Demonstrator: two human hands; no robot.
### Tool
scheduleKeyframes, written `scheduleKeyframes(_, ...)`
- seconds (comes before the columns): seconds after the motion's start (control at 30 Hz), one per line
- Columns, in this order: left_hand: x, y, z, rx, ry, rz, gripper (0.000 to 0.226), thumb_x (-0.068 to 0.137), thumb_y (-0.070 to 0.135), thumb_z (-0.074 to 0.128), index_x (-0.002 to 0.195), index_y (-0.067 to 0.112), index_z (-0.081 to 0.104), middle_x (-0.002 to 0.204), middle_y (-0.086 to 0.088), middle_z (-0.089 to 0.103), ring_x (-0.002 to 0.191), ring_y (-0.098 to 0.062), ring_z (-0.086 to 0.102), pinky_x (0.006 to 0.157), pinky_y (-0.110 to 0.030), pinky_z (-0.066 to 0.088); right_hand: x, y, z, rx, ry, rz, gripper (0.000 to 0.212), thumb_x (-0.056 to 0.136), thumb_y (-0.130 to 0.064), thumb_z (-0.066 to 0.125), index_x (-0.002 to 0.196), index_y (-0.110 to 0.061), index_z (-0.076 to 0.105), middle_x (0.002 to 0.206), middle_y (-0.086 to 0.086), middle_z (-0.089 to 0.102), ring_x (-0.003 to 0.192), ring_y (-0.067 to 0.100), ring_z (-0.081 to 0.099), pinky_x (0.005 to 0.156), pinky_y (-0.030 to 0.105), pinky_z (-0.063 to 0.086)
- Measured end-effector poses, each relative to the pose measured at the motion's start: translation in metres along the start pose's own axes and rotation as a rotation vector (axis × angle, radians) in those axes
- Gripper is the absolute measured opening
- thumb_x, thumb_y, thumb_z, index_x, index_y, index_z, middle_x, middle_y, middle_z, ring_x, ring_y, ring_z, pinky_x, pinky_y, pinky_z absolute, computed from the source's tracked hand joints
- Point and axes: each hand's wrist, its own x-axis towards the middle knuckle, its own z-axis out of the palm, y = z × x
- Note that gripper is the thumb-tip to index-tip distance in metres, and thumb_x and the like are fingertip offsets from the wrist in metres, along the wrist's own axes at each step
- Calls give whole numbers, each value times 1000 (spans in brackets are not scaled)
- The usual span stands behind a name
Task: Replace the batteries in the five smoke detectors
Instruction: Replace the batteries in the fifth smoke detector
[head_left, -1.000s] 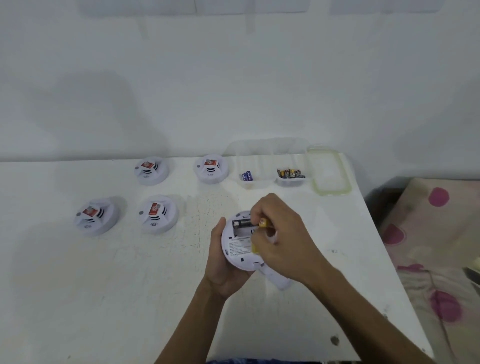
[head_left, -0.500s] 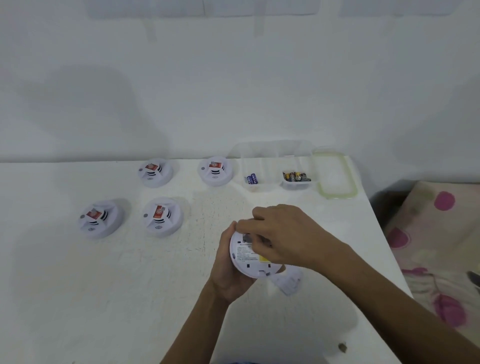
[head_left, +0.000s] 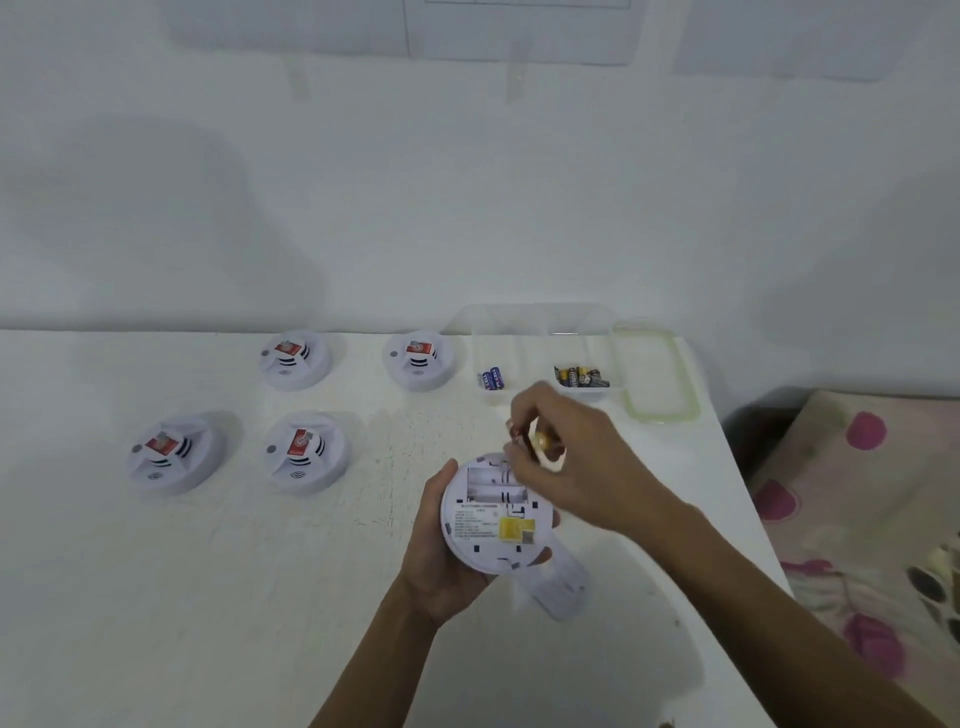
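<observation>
Lifted, right hand (head_left: 566, 457) pinches batteries (head_left: 535, 440); left hand (head_left: 441, 545) grips fifth detector (head_left: 493, 514); four detectors (head_left: 306, 452) rest.

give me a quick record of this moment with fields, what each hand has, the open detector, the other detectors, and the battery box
left hand: holds the open detector, back side up
right hand: pinches gold batteries just above the detector
battery bay: appears empty
other detectors: four, face up on the table
clear box: blue batteries left, dark and gold batteries right
lid: beside the box
</observation>
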Motion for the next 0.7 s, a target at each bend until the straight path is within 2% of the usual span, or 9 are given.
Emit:
scheduleKeyframes(0.1,2,5,-2,-76,8,-57,71,91,55,45,144,9,34,143,-20,43,131,-37,42,110,-52,26,24,19,-23,39,49,175,16,86,-14,62,95,-21,51,77,-6,59,62,6,49,58,16,41)
scheduleKeyframes(0.17,5,7,-4,-87,-51,-48,72,93,54,42,146,8,28,145,-19,40,133,-36,38,111,-52,23,45,45,-38,38,44,361,16,86,-14,61,99,-21,54,87,0,63,67,14,57,57,20,44)
scheduleKeyframes(0.27,8,10,-5,-107,-76,-48,72,94,53,40,147,7,25,146,-20,38,133,-37,38,112,-52,25,73,94,-49,-15,0,587,16,84,-11,58,99,-17,59,91,1,55,66,14,53,53,22,41)
scheduleKeyframes(0.33,9,12,-7,-115,-81,-57,71,94,53,40,147,7,26,145,-20,40,132,-37,39,111,-51,25,90,119,-49,-42,1,671,15,84,-7,57,97,-12,60,86,1,54,63,15,52,58,27,46)
scheduleKeyframes(0.43,11,16,-10,-104,-79,-48,70,94,53,38,147,8,27,145,-19,40,132,-36,39,111,-50,24,107,141,-43,-60,9,732,11,82,-2,57,91,-8,59,80,8,57,62,22,54,69,35,51)
scheduleKeyframes(0.53,11,18,-15,-108,-73,-36,70,95,53,36,147,9,26,146,-19,38,134,-36,37,112,-50,22,114,148,-32,-75,-4,720,7,80,-2,63,85,-6,60,71,8,58,56,20,56,60,28,51)
scheduleKeyframes(0.6,11,19,-17,-118,-76,-29,70,95,53,37,147,8,26,146,-20,38,133,-37,37,111,-51,23,118,150,-25,-146,-31,684,6,80,-7,66,85,-6,63,71,4,58,62,19,55,55,24,47)
scheduleKeyframes(0.7,12,21,-19,-124,-77,-21,71,94,52,39,147,8,25,146,-20,38,133,-37,38,112,-51,24,123,153,-17,-241,-51,662,11,80,-7,63,87,0,67,77,10,63,69,23,58,53,24,46)
